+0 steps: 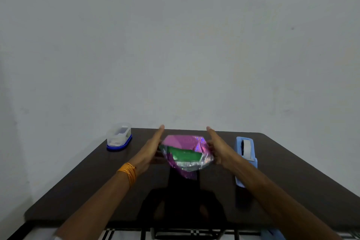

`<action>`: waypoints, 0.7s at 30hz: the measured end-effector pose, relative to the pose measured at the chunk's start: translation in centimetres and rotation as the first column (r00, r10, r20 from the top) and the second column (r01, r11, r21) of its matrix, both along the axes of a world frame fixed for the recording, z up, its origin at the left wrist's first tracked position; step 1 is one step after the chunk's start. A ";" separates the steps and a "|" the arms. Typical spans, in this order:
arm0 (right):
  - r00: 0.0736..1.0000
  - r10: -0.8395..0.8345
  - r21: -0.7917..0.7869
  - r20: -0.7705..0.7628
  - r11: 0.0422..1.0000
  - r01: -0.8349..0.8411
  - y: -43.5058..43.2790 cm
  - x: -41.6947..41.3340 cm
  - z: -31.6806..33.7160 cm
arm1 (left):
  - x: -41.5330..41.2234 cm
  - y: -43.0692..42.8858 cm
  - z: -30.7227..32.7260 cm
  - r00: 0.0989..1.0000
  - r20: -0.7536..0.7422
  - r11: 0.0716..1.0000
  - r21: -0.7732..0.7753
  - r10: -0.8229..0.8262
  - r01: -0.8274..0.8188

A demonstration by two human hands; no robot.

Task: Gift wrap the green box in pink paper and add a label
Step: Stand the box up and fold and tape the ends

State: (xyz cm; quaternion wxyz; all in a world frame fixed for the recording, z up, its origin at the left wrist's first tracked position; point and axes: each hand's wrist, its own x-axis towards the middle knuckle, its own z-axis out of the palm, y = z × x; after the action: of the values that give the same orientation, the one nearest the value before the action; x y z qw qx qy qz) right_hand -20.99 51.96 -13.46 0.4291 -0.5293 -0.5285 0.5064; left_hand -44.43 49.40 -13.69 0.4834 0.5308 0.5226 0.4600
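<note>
The green box (184, 155) sits partly wrapped in shiny pink paper (182, 140), with its near green side showing and loose foil hanging below it. It is held a little above the dark table (93, 177), between my two hands. My left hand (151, 148) presses its left side with straight fingers pointing away from me. My right hand (218, 147) presses the right side the same way, fingers straight. An orange band circles my left wrist. No label is visible.
A clear plastic container with a blue base (119, 139) stands at the table's far left corner. A light blue tape dispenser (245, 154) lies to the right, partly behind my right forearm. A grey wall rises behind the table.
</note>
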 end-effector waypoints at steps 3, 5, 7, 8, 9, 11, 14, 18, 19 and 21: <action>0.980 -0.041 0.023 -0.194 0.999 0.046 0.1 0.2 2.9 | -0.2 0.3 2.6 0.970 0.218 0.992 0.036 0.109 -0.119; 0.954 -0.055 0.084 -0.294 0.993 0.083 0.0 0.2 4.2 | 0.0 0.4 4.1 0.960 0.267 0.991 0.077 0.085 -0.109; 0.936 -0.063 0.164 -0.345 0.978 0.126 0.0 0.1 4.4 | 0.4 0.4 5.2 0.965 0.259 0.986 0.141 0.047 -0.086; 0.928 -0.065 0.190 -0.368 0.971 0.143 0.0 0.2 4.3 | 0.7 0.4 5.5 0.967 0.252 0.981 0.171 0.042 -0.087; 0.920 -0.057 0.207 -0.388 0.967 0.148 0.1 0.2 4.1 | 0.9 0.4 5.7 0.969 0.242 0.976 0.193 0.051 -0.100; 0.901 -0.015 0.236 -0.433 0.963 0.130 0.0 0.3 3.9 | 1.4 0.5 5.9 0.971 0.231 0.970 0.213 0.067 -0.118; 0.875 0.083 0.286 -0.477 0.956 0.065 0.1 0.5 3.8 | 1.6 0.6 6.1 0.968 0.238 0.967 0.221 0.077 -0.131; 0.932 0.123 0.367 -0.340 0.930 0.011 0.8 0.8 3.8 | 1.7 1.0 6.1 0.970 0.205 0.934 0.304 0.132 -0.191; 0.954 0.108 0.373 -0.281 0.928 0.004 1.0 0.9 3.6 | 1.7 1.0 5.9 0.972 0.182 0.922 0.332 0.145 -0.200; 0.989 0.056 0.377 -0.134 0.926 -0.001 1.6 1.0 2.9 | 1.4 1.3 5.4 0.973 0.153 0.902 0.371 0.175 -0.220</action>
State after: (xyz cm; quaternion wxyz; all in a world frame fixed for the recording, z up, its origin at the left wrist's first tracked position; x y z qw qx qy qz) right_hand -20.00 53.55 -10.60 0.5517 -0.3922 -0.5914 0.4382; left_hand -43.02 50.74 -8.24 0.3498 0.5320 0.4440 0.6305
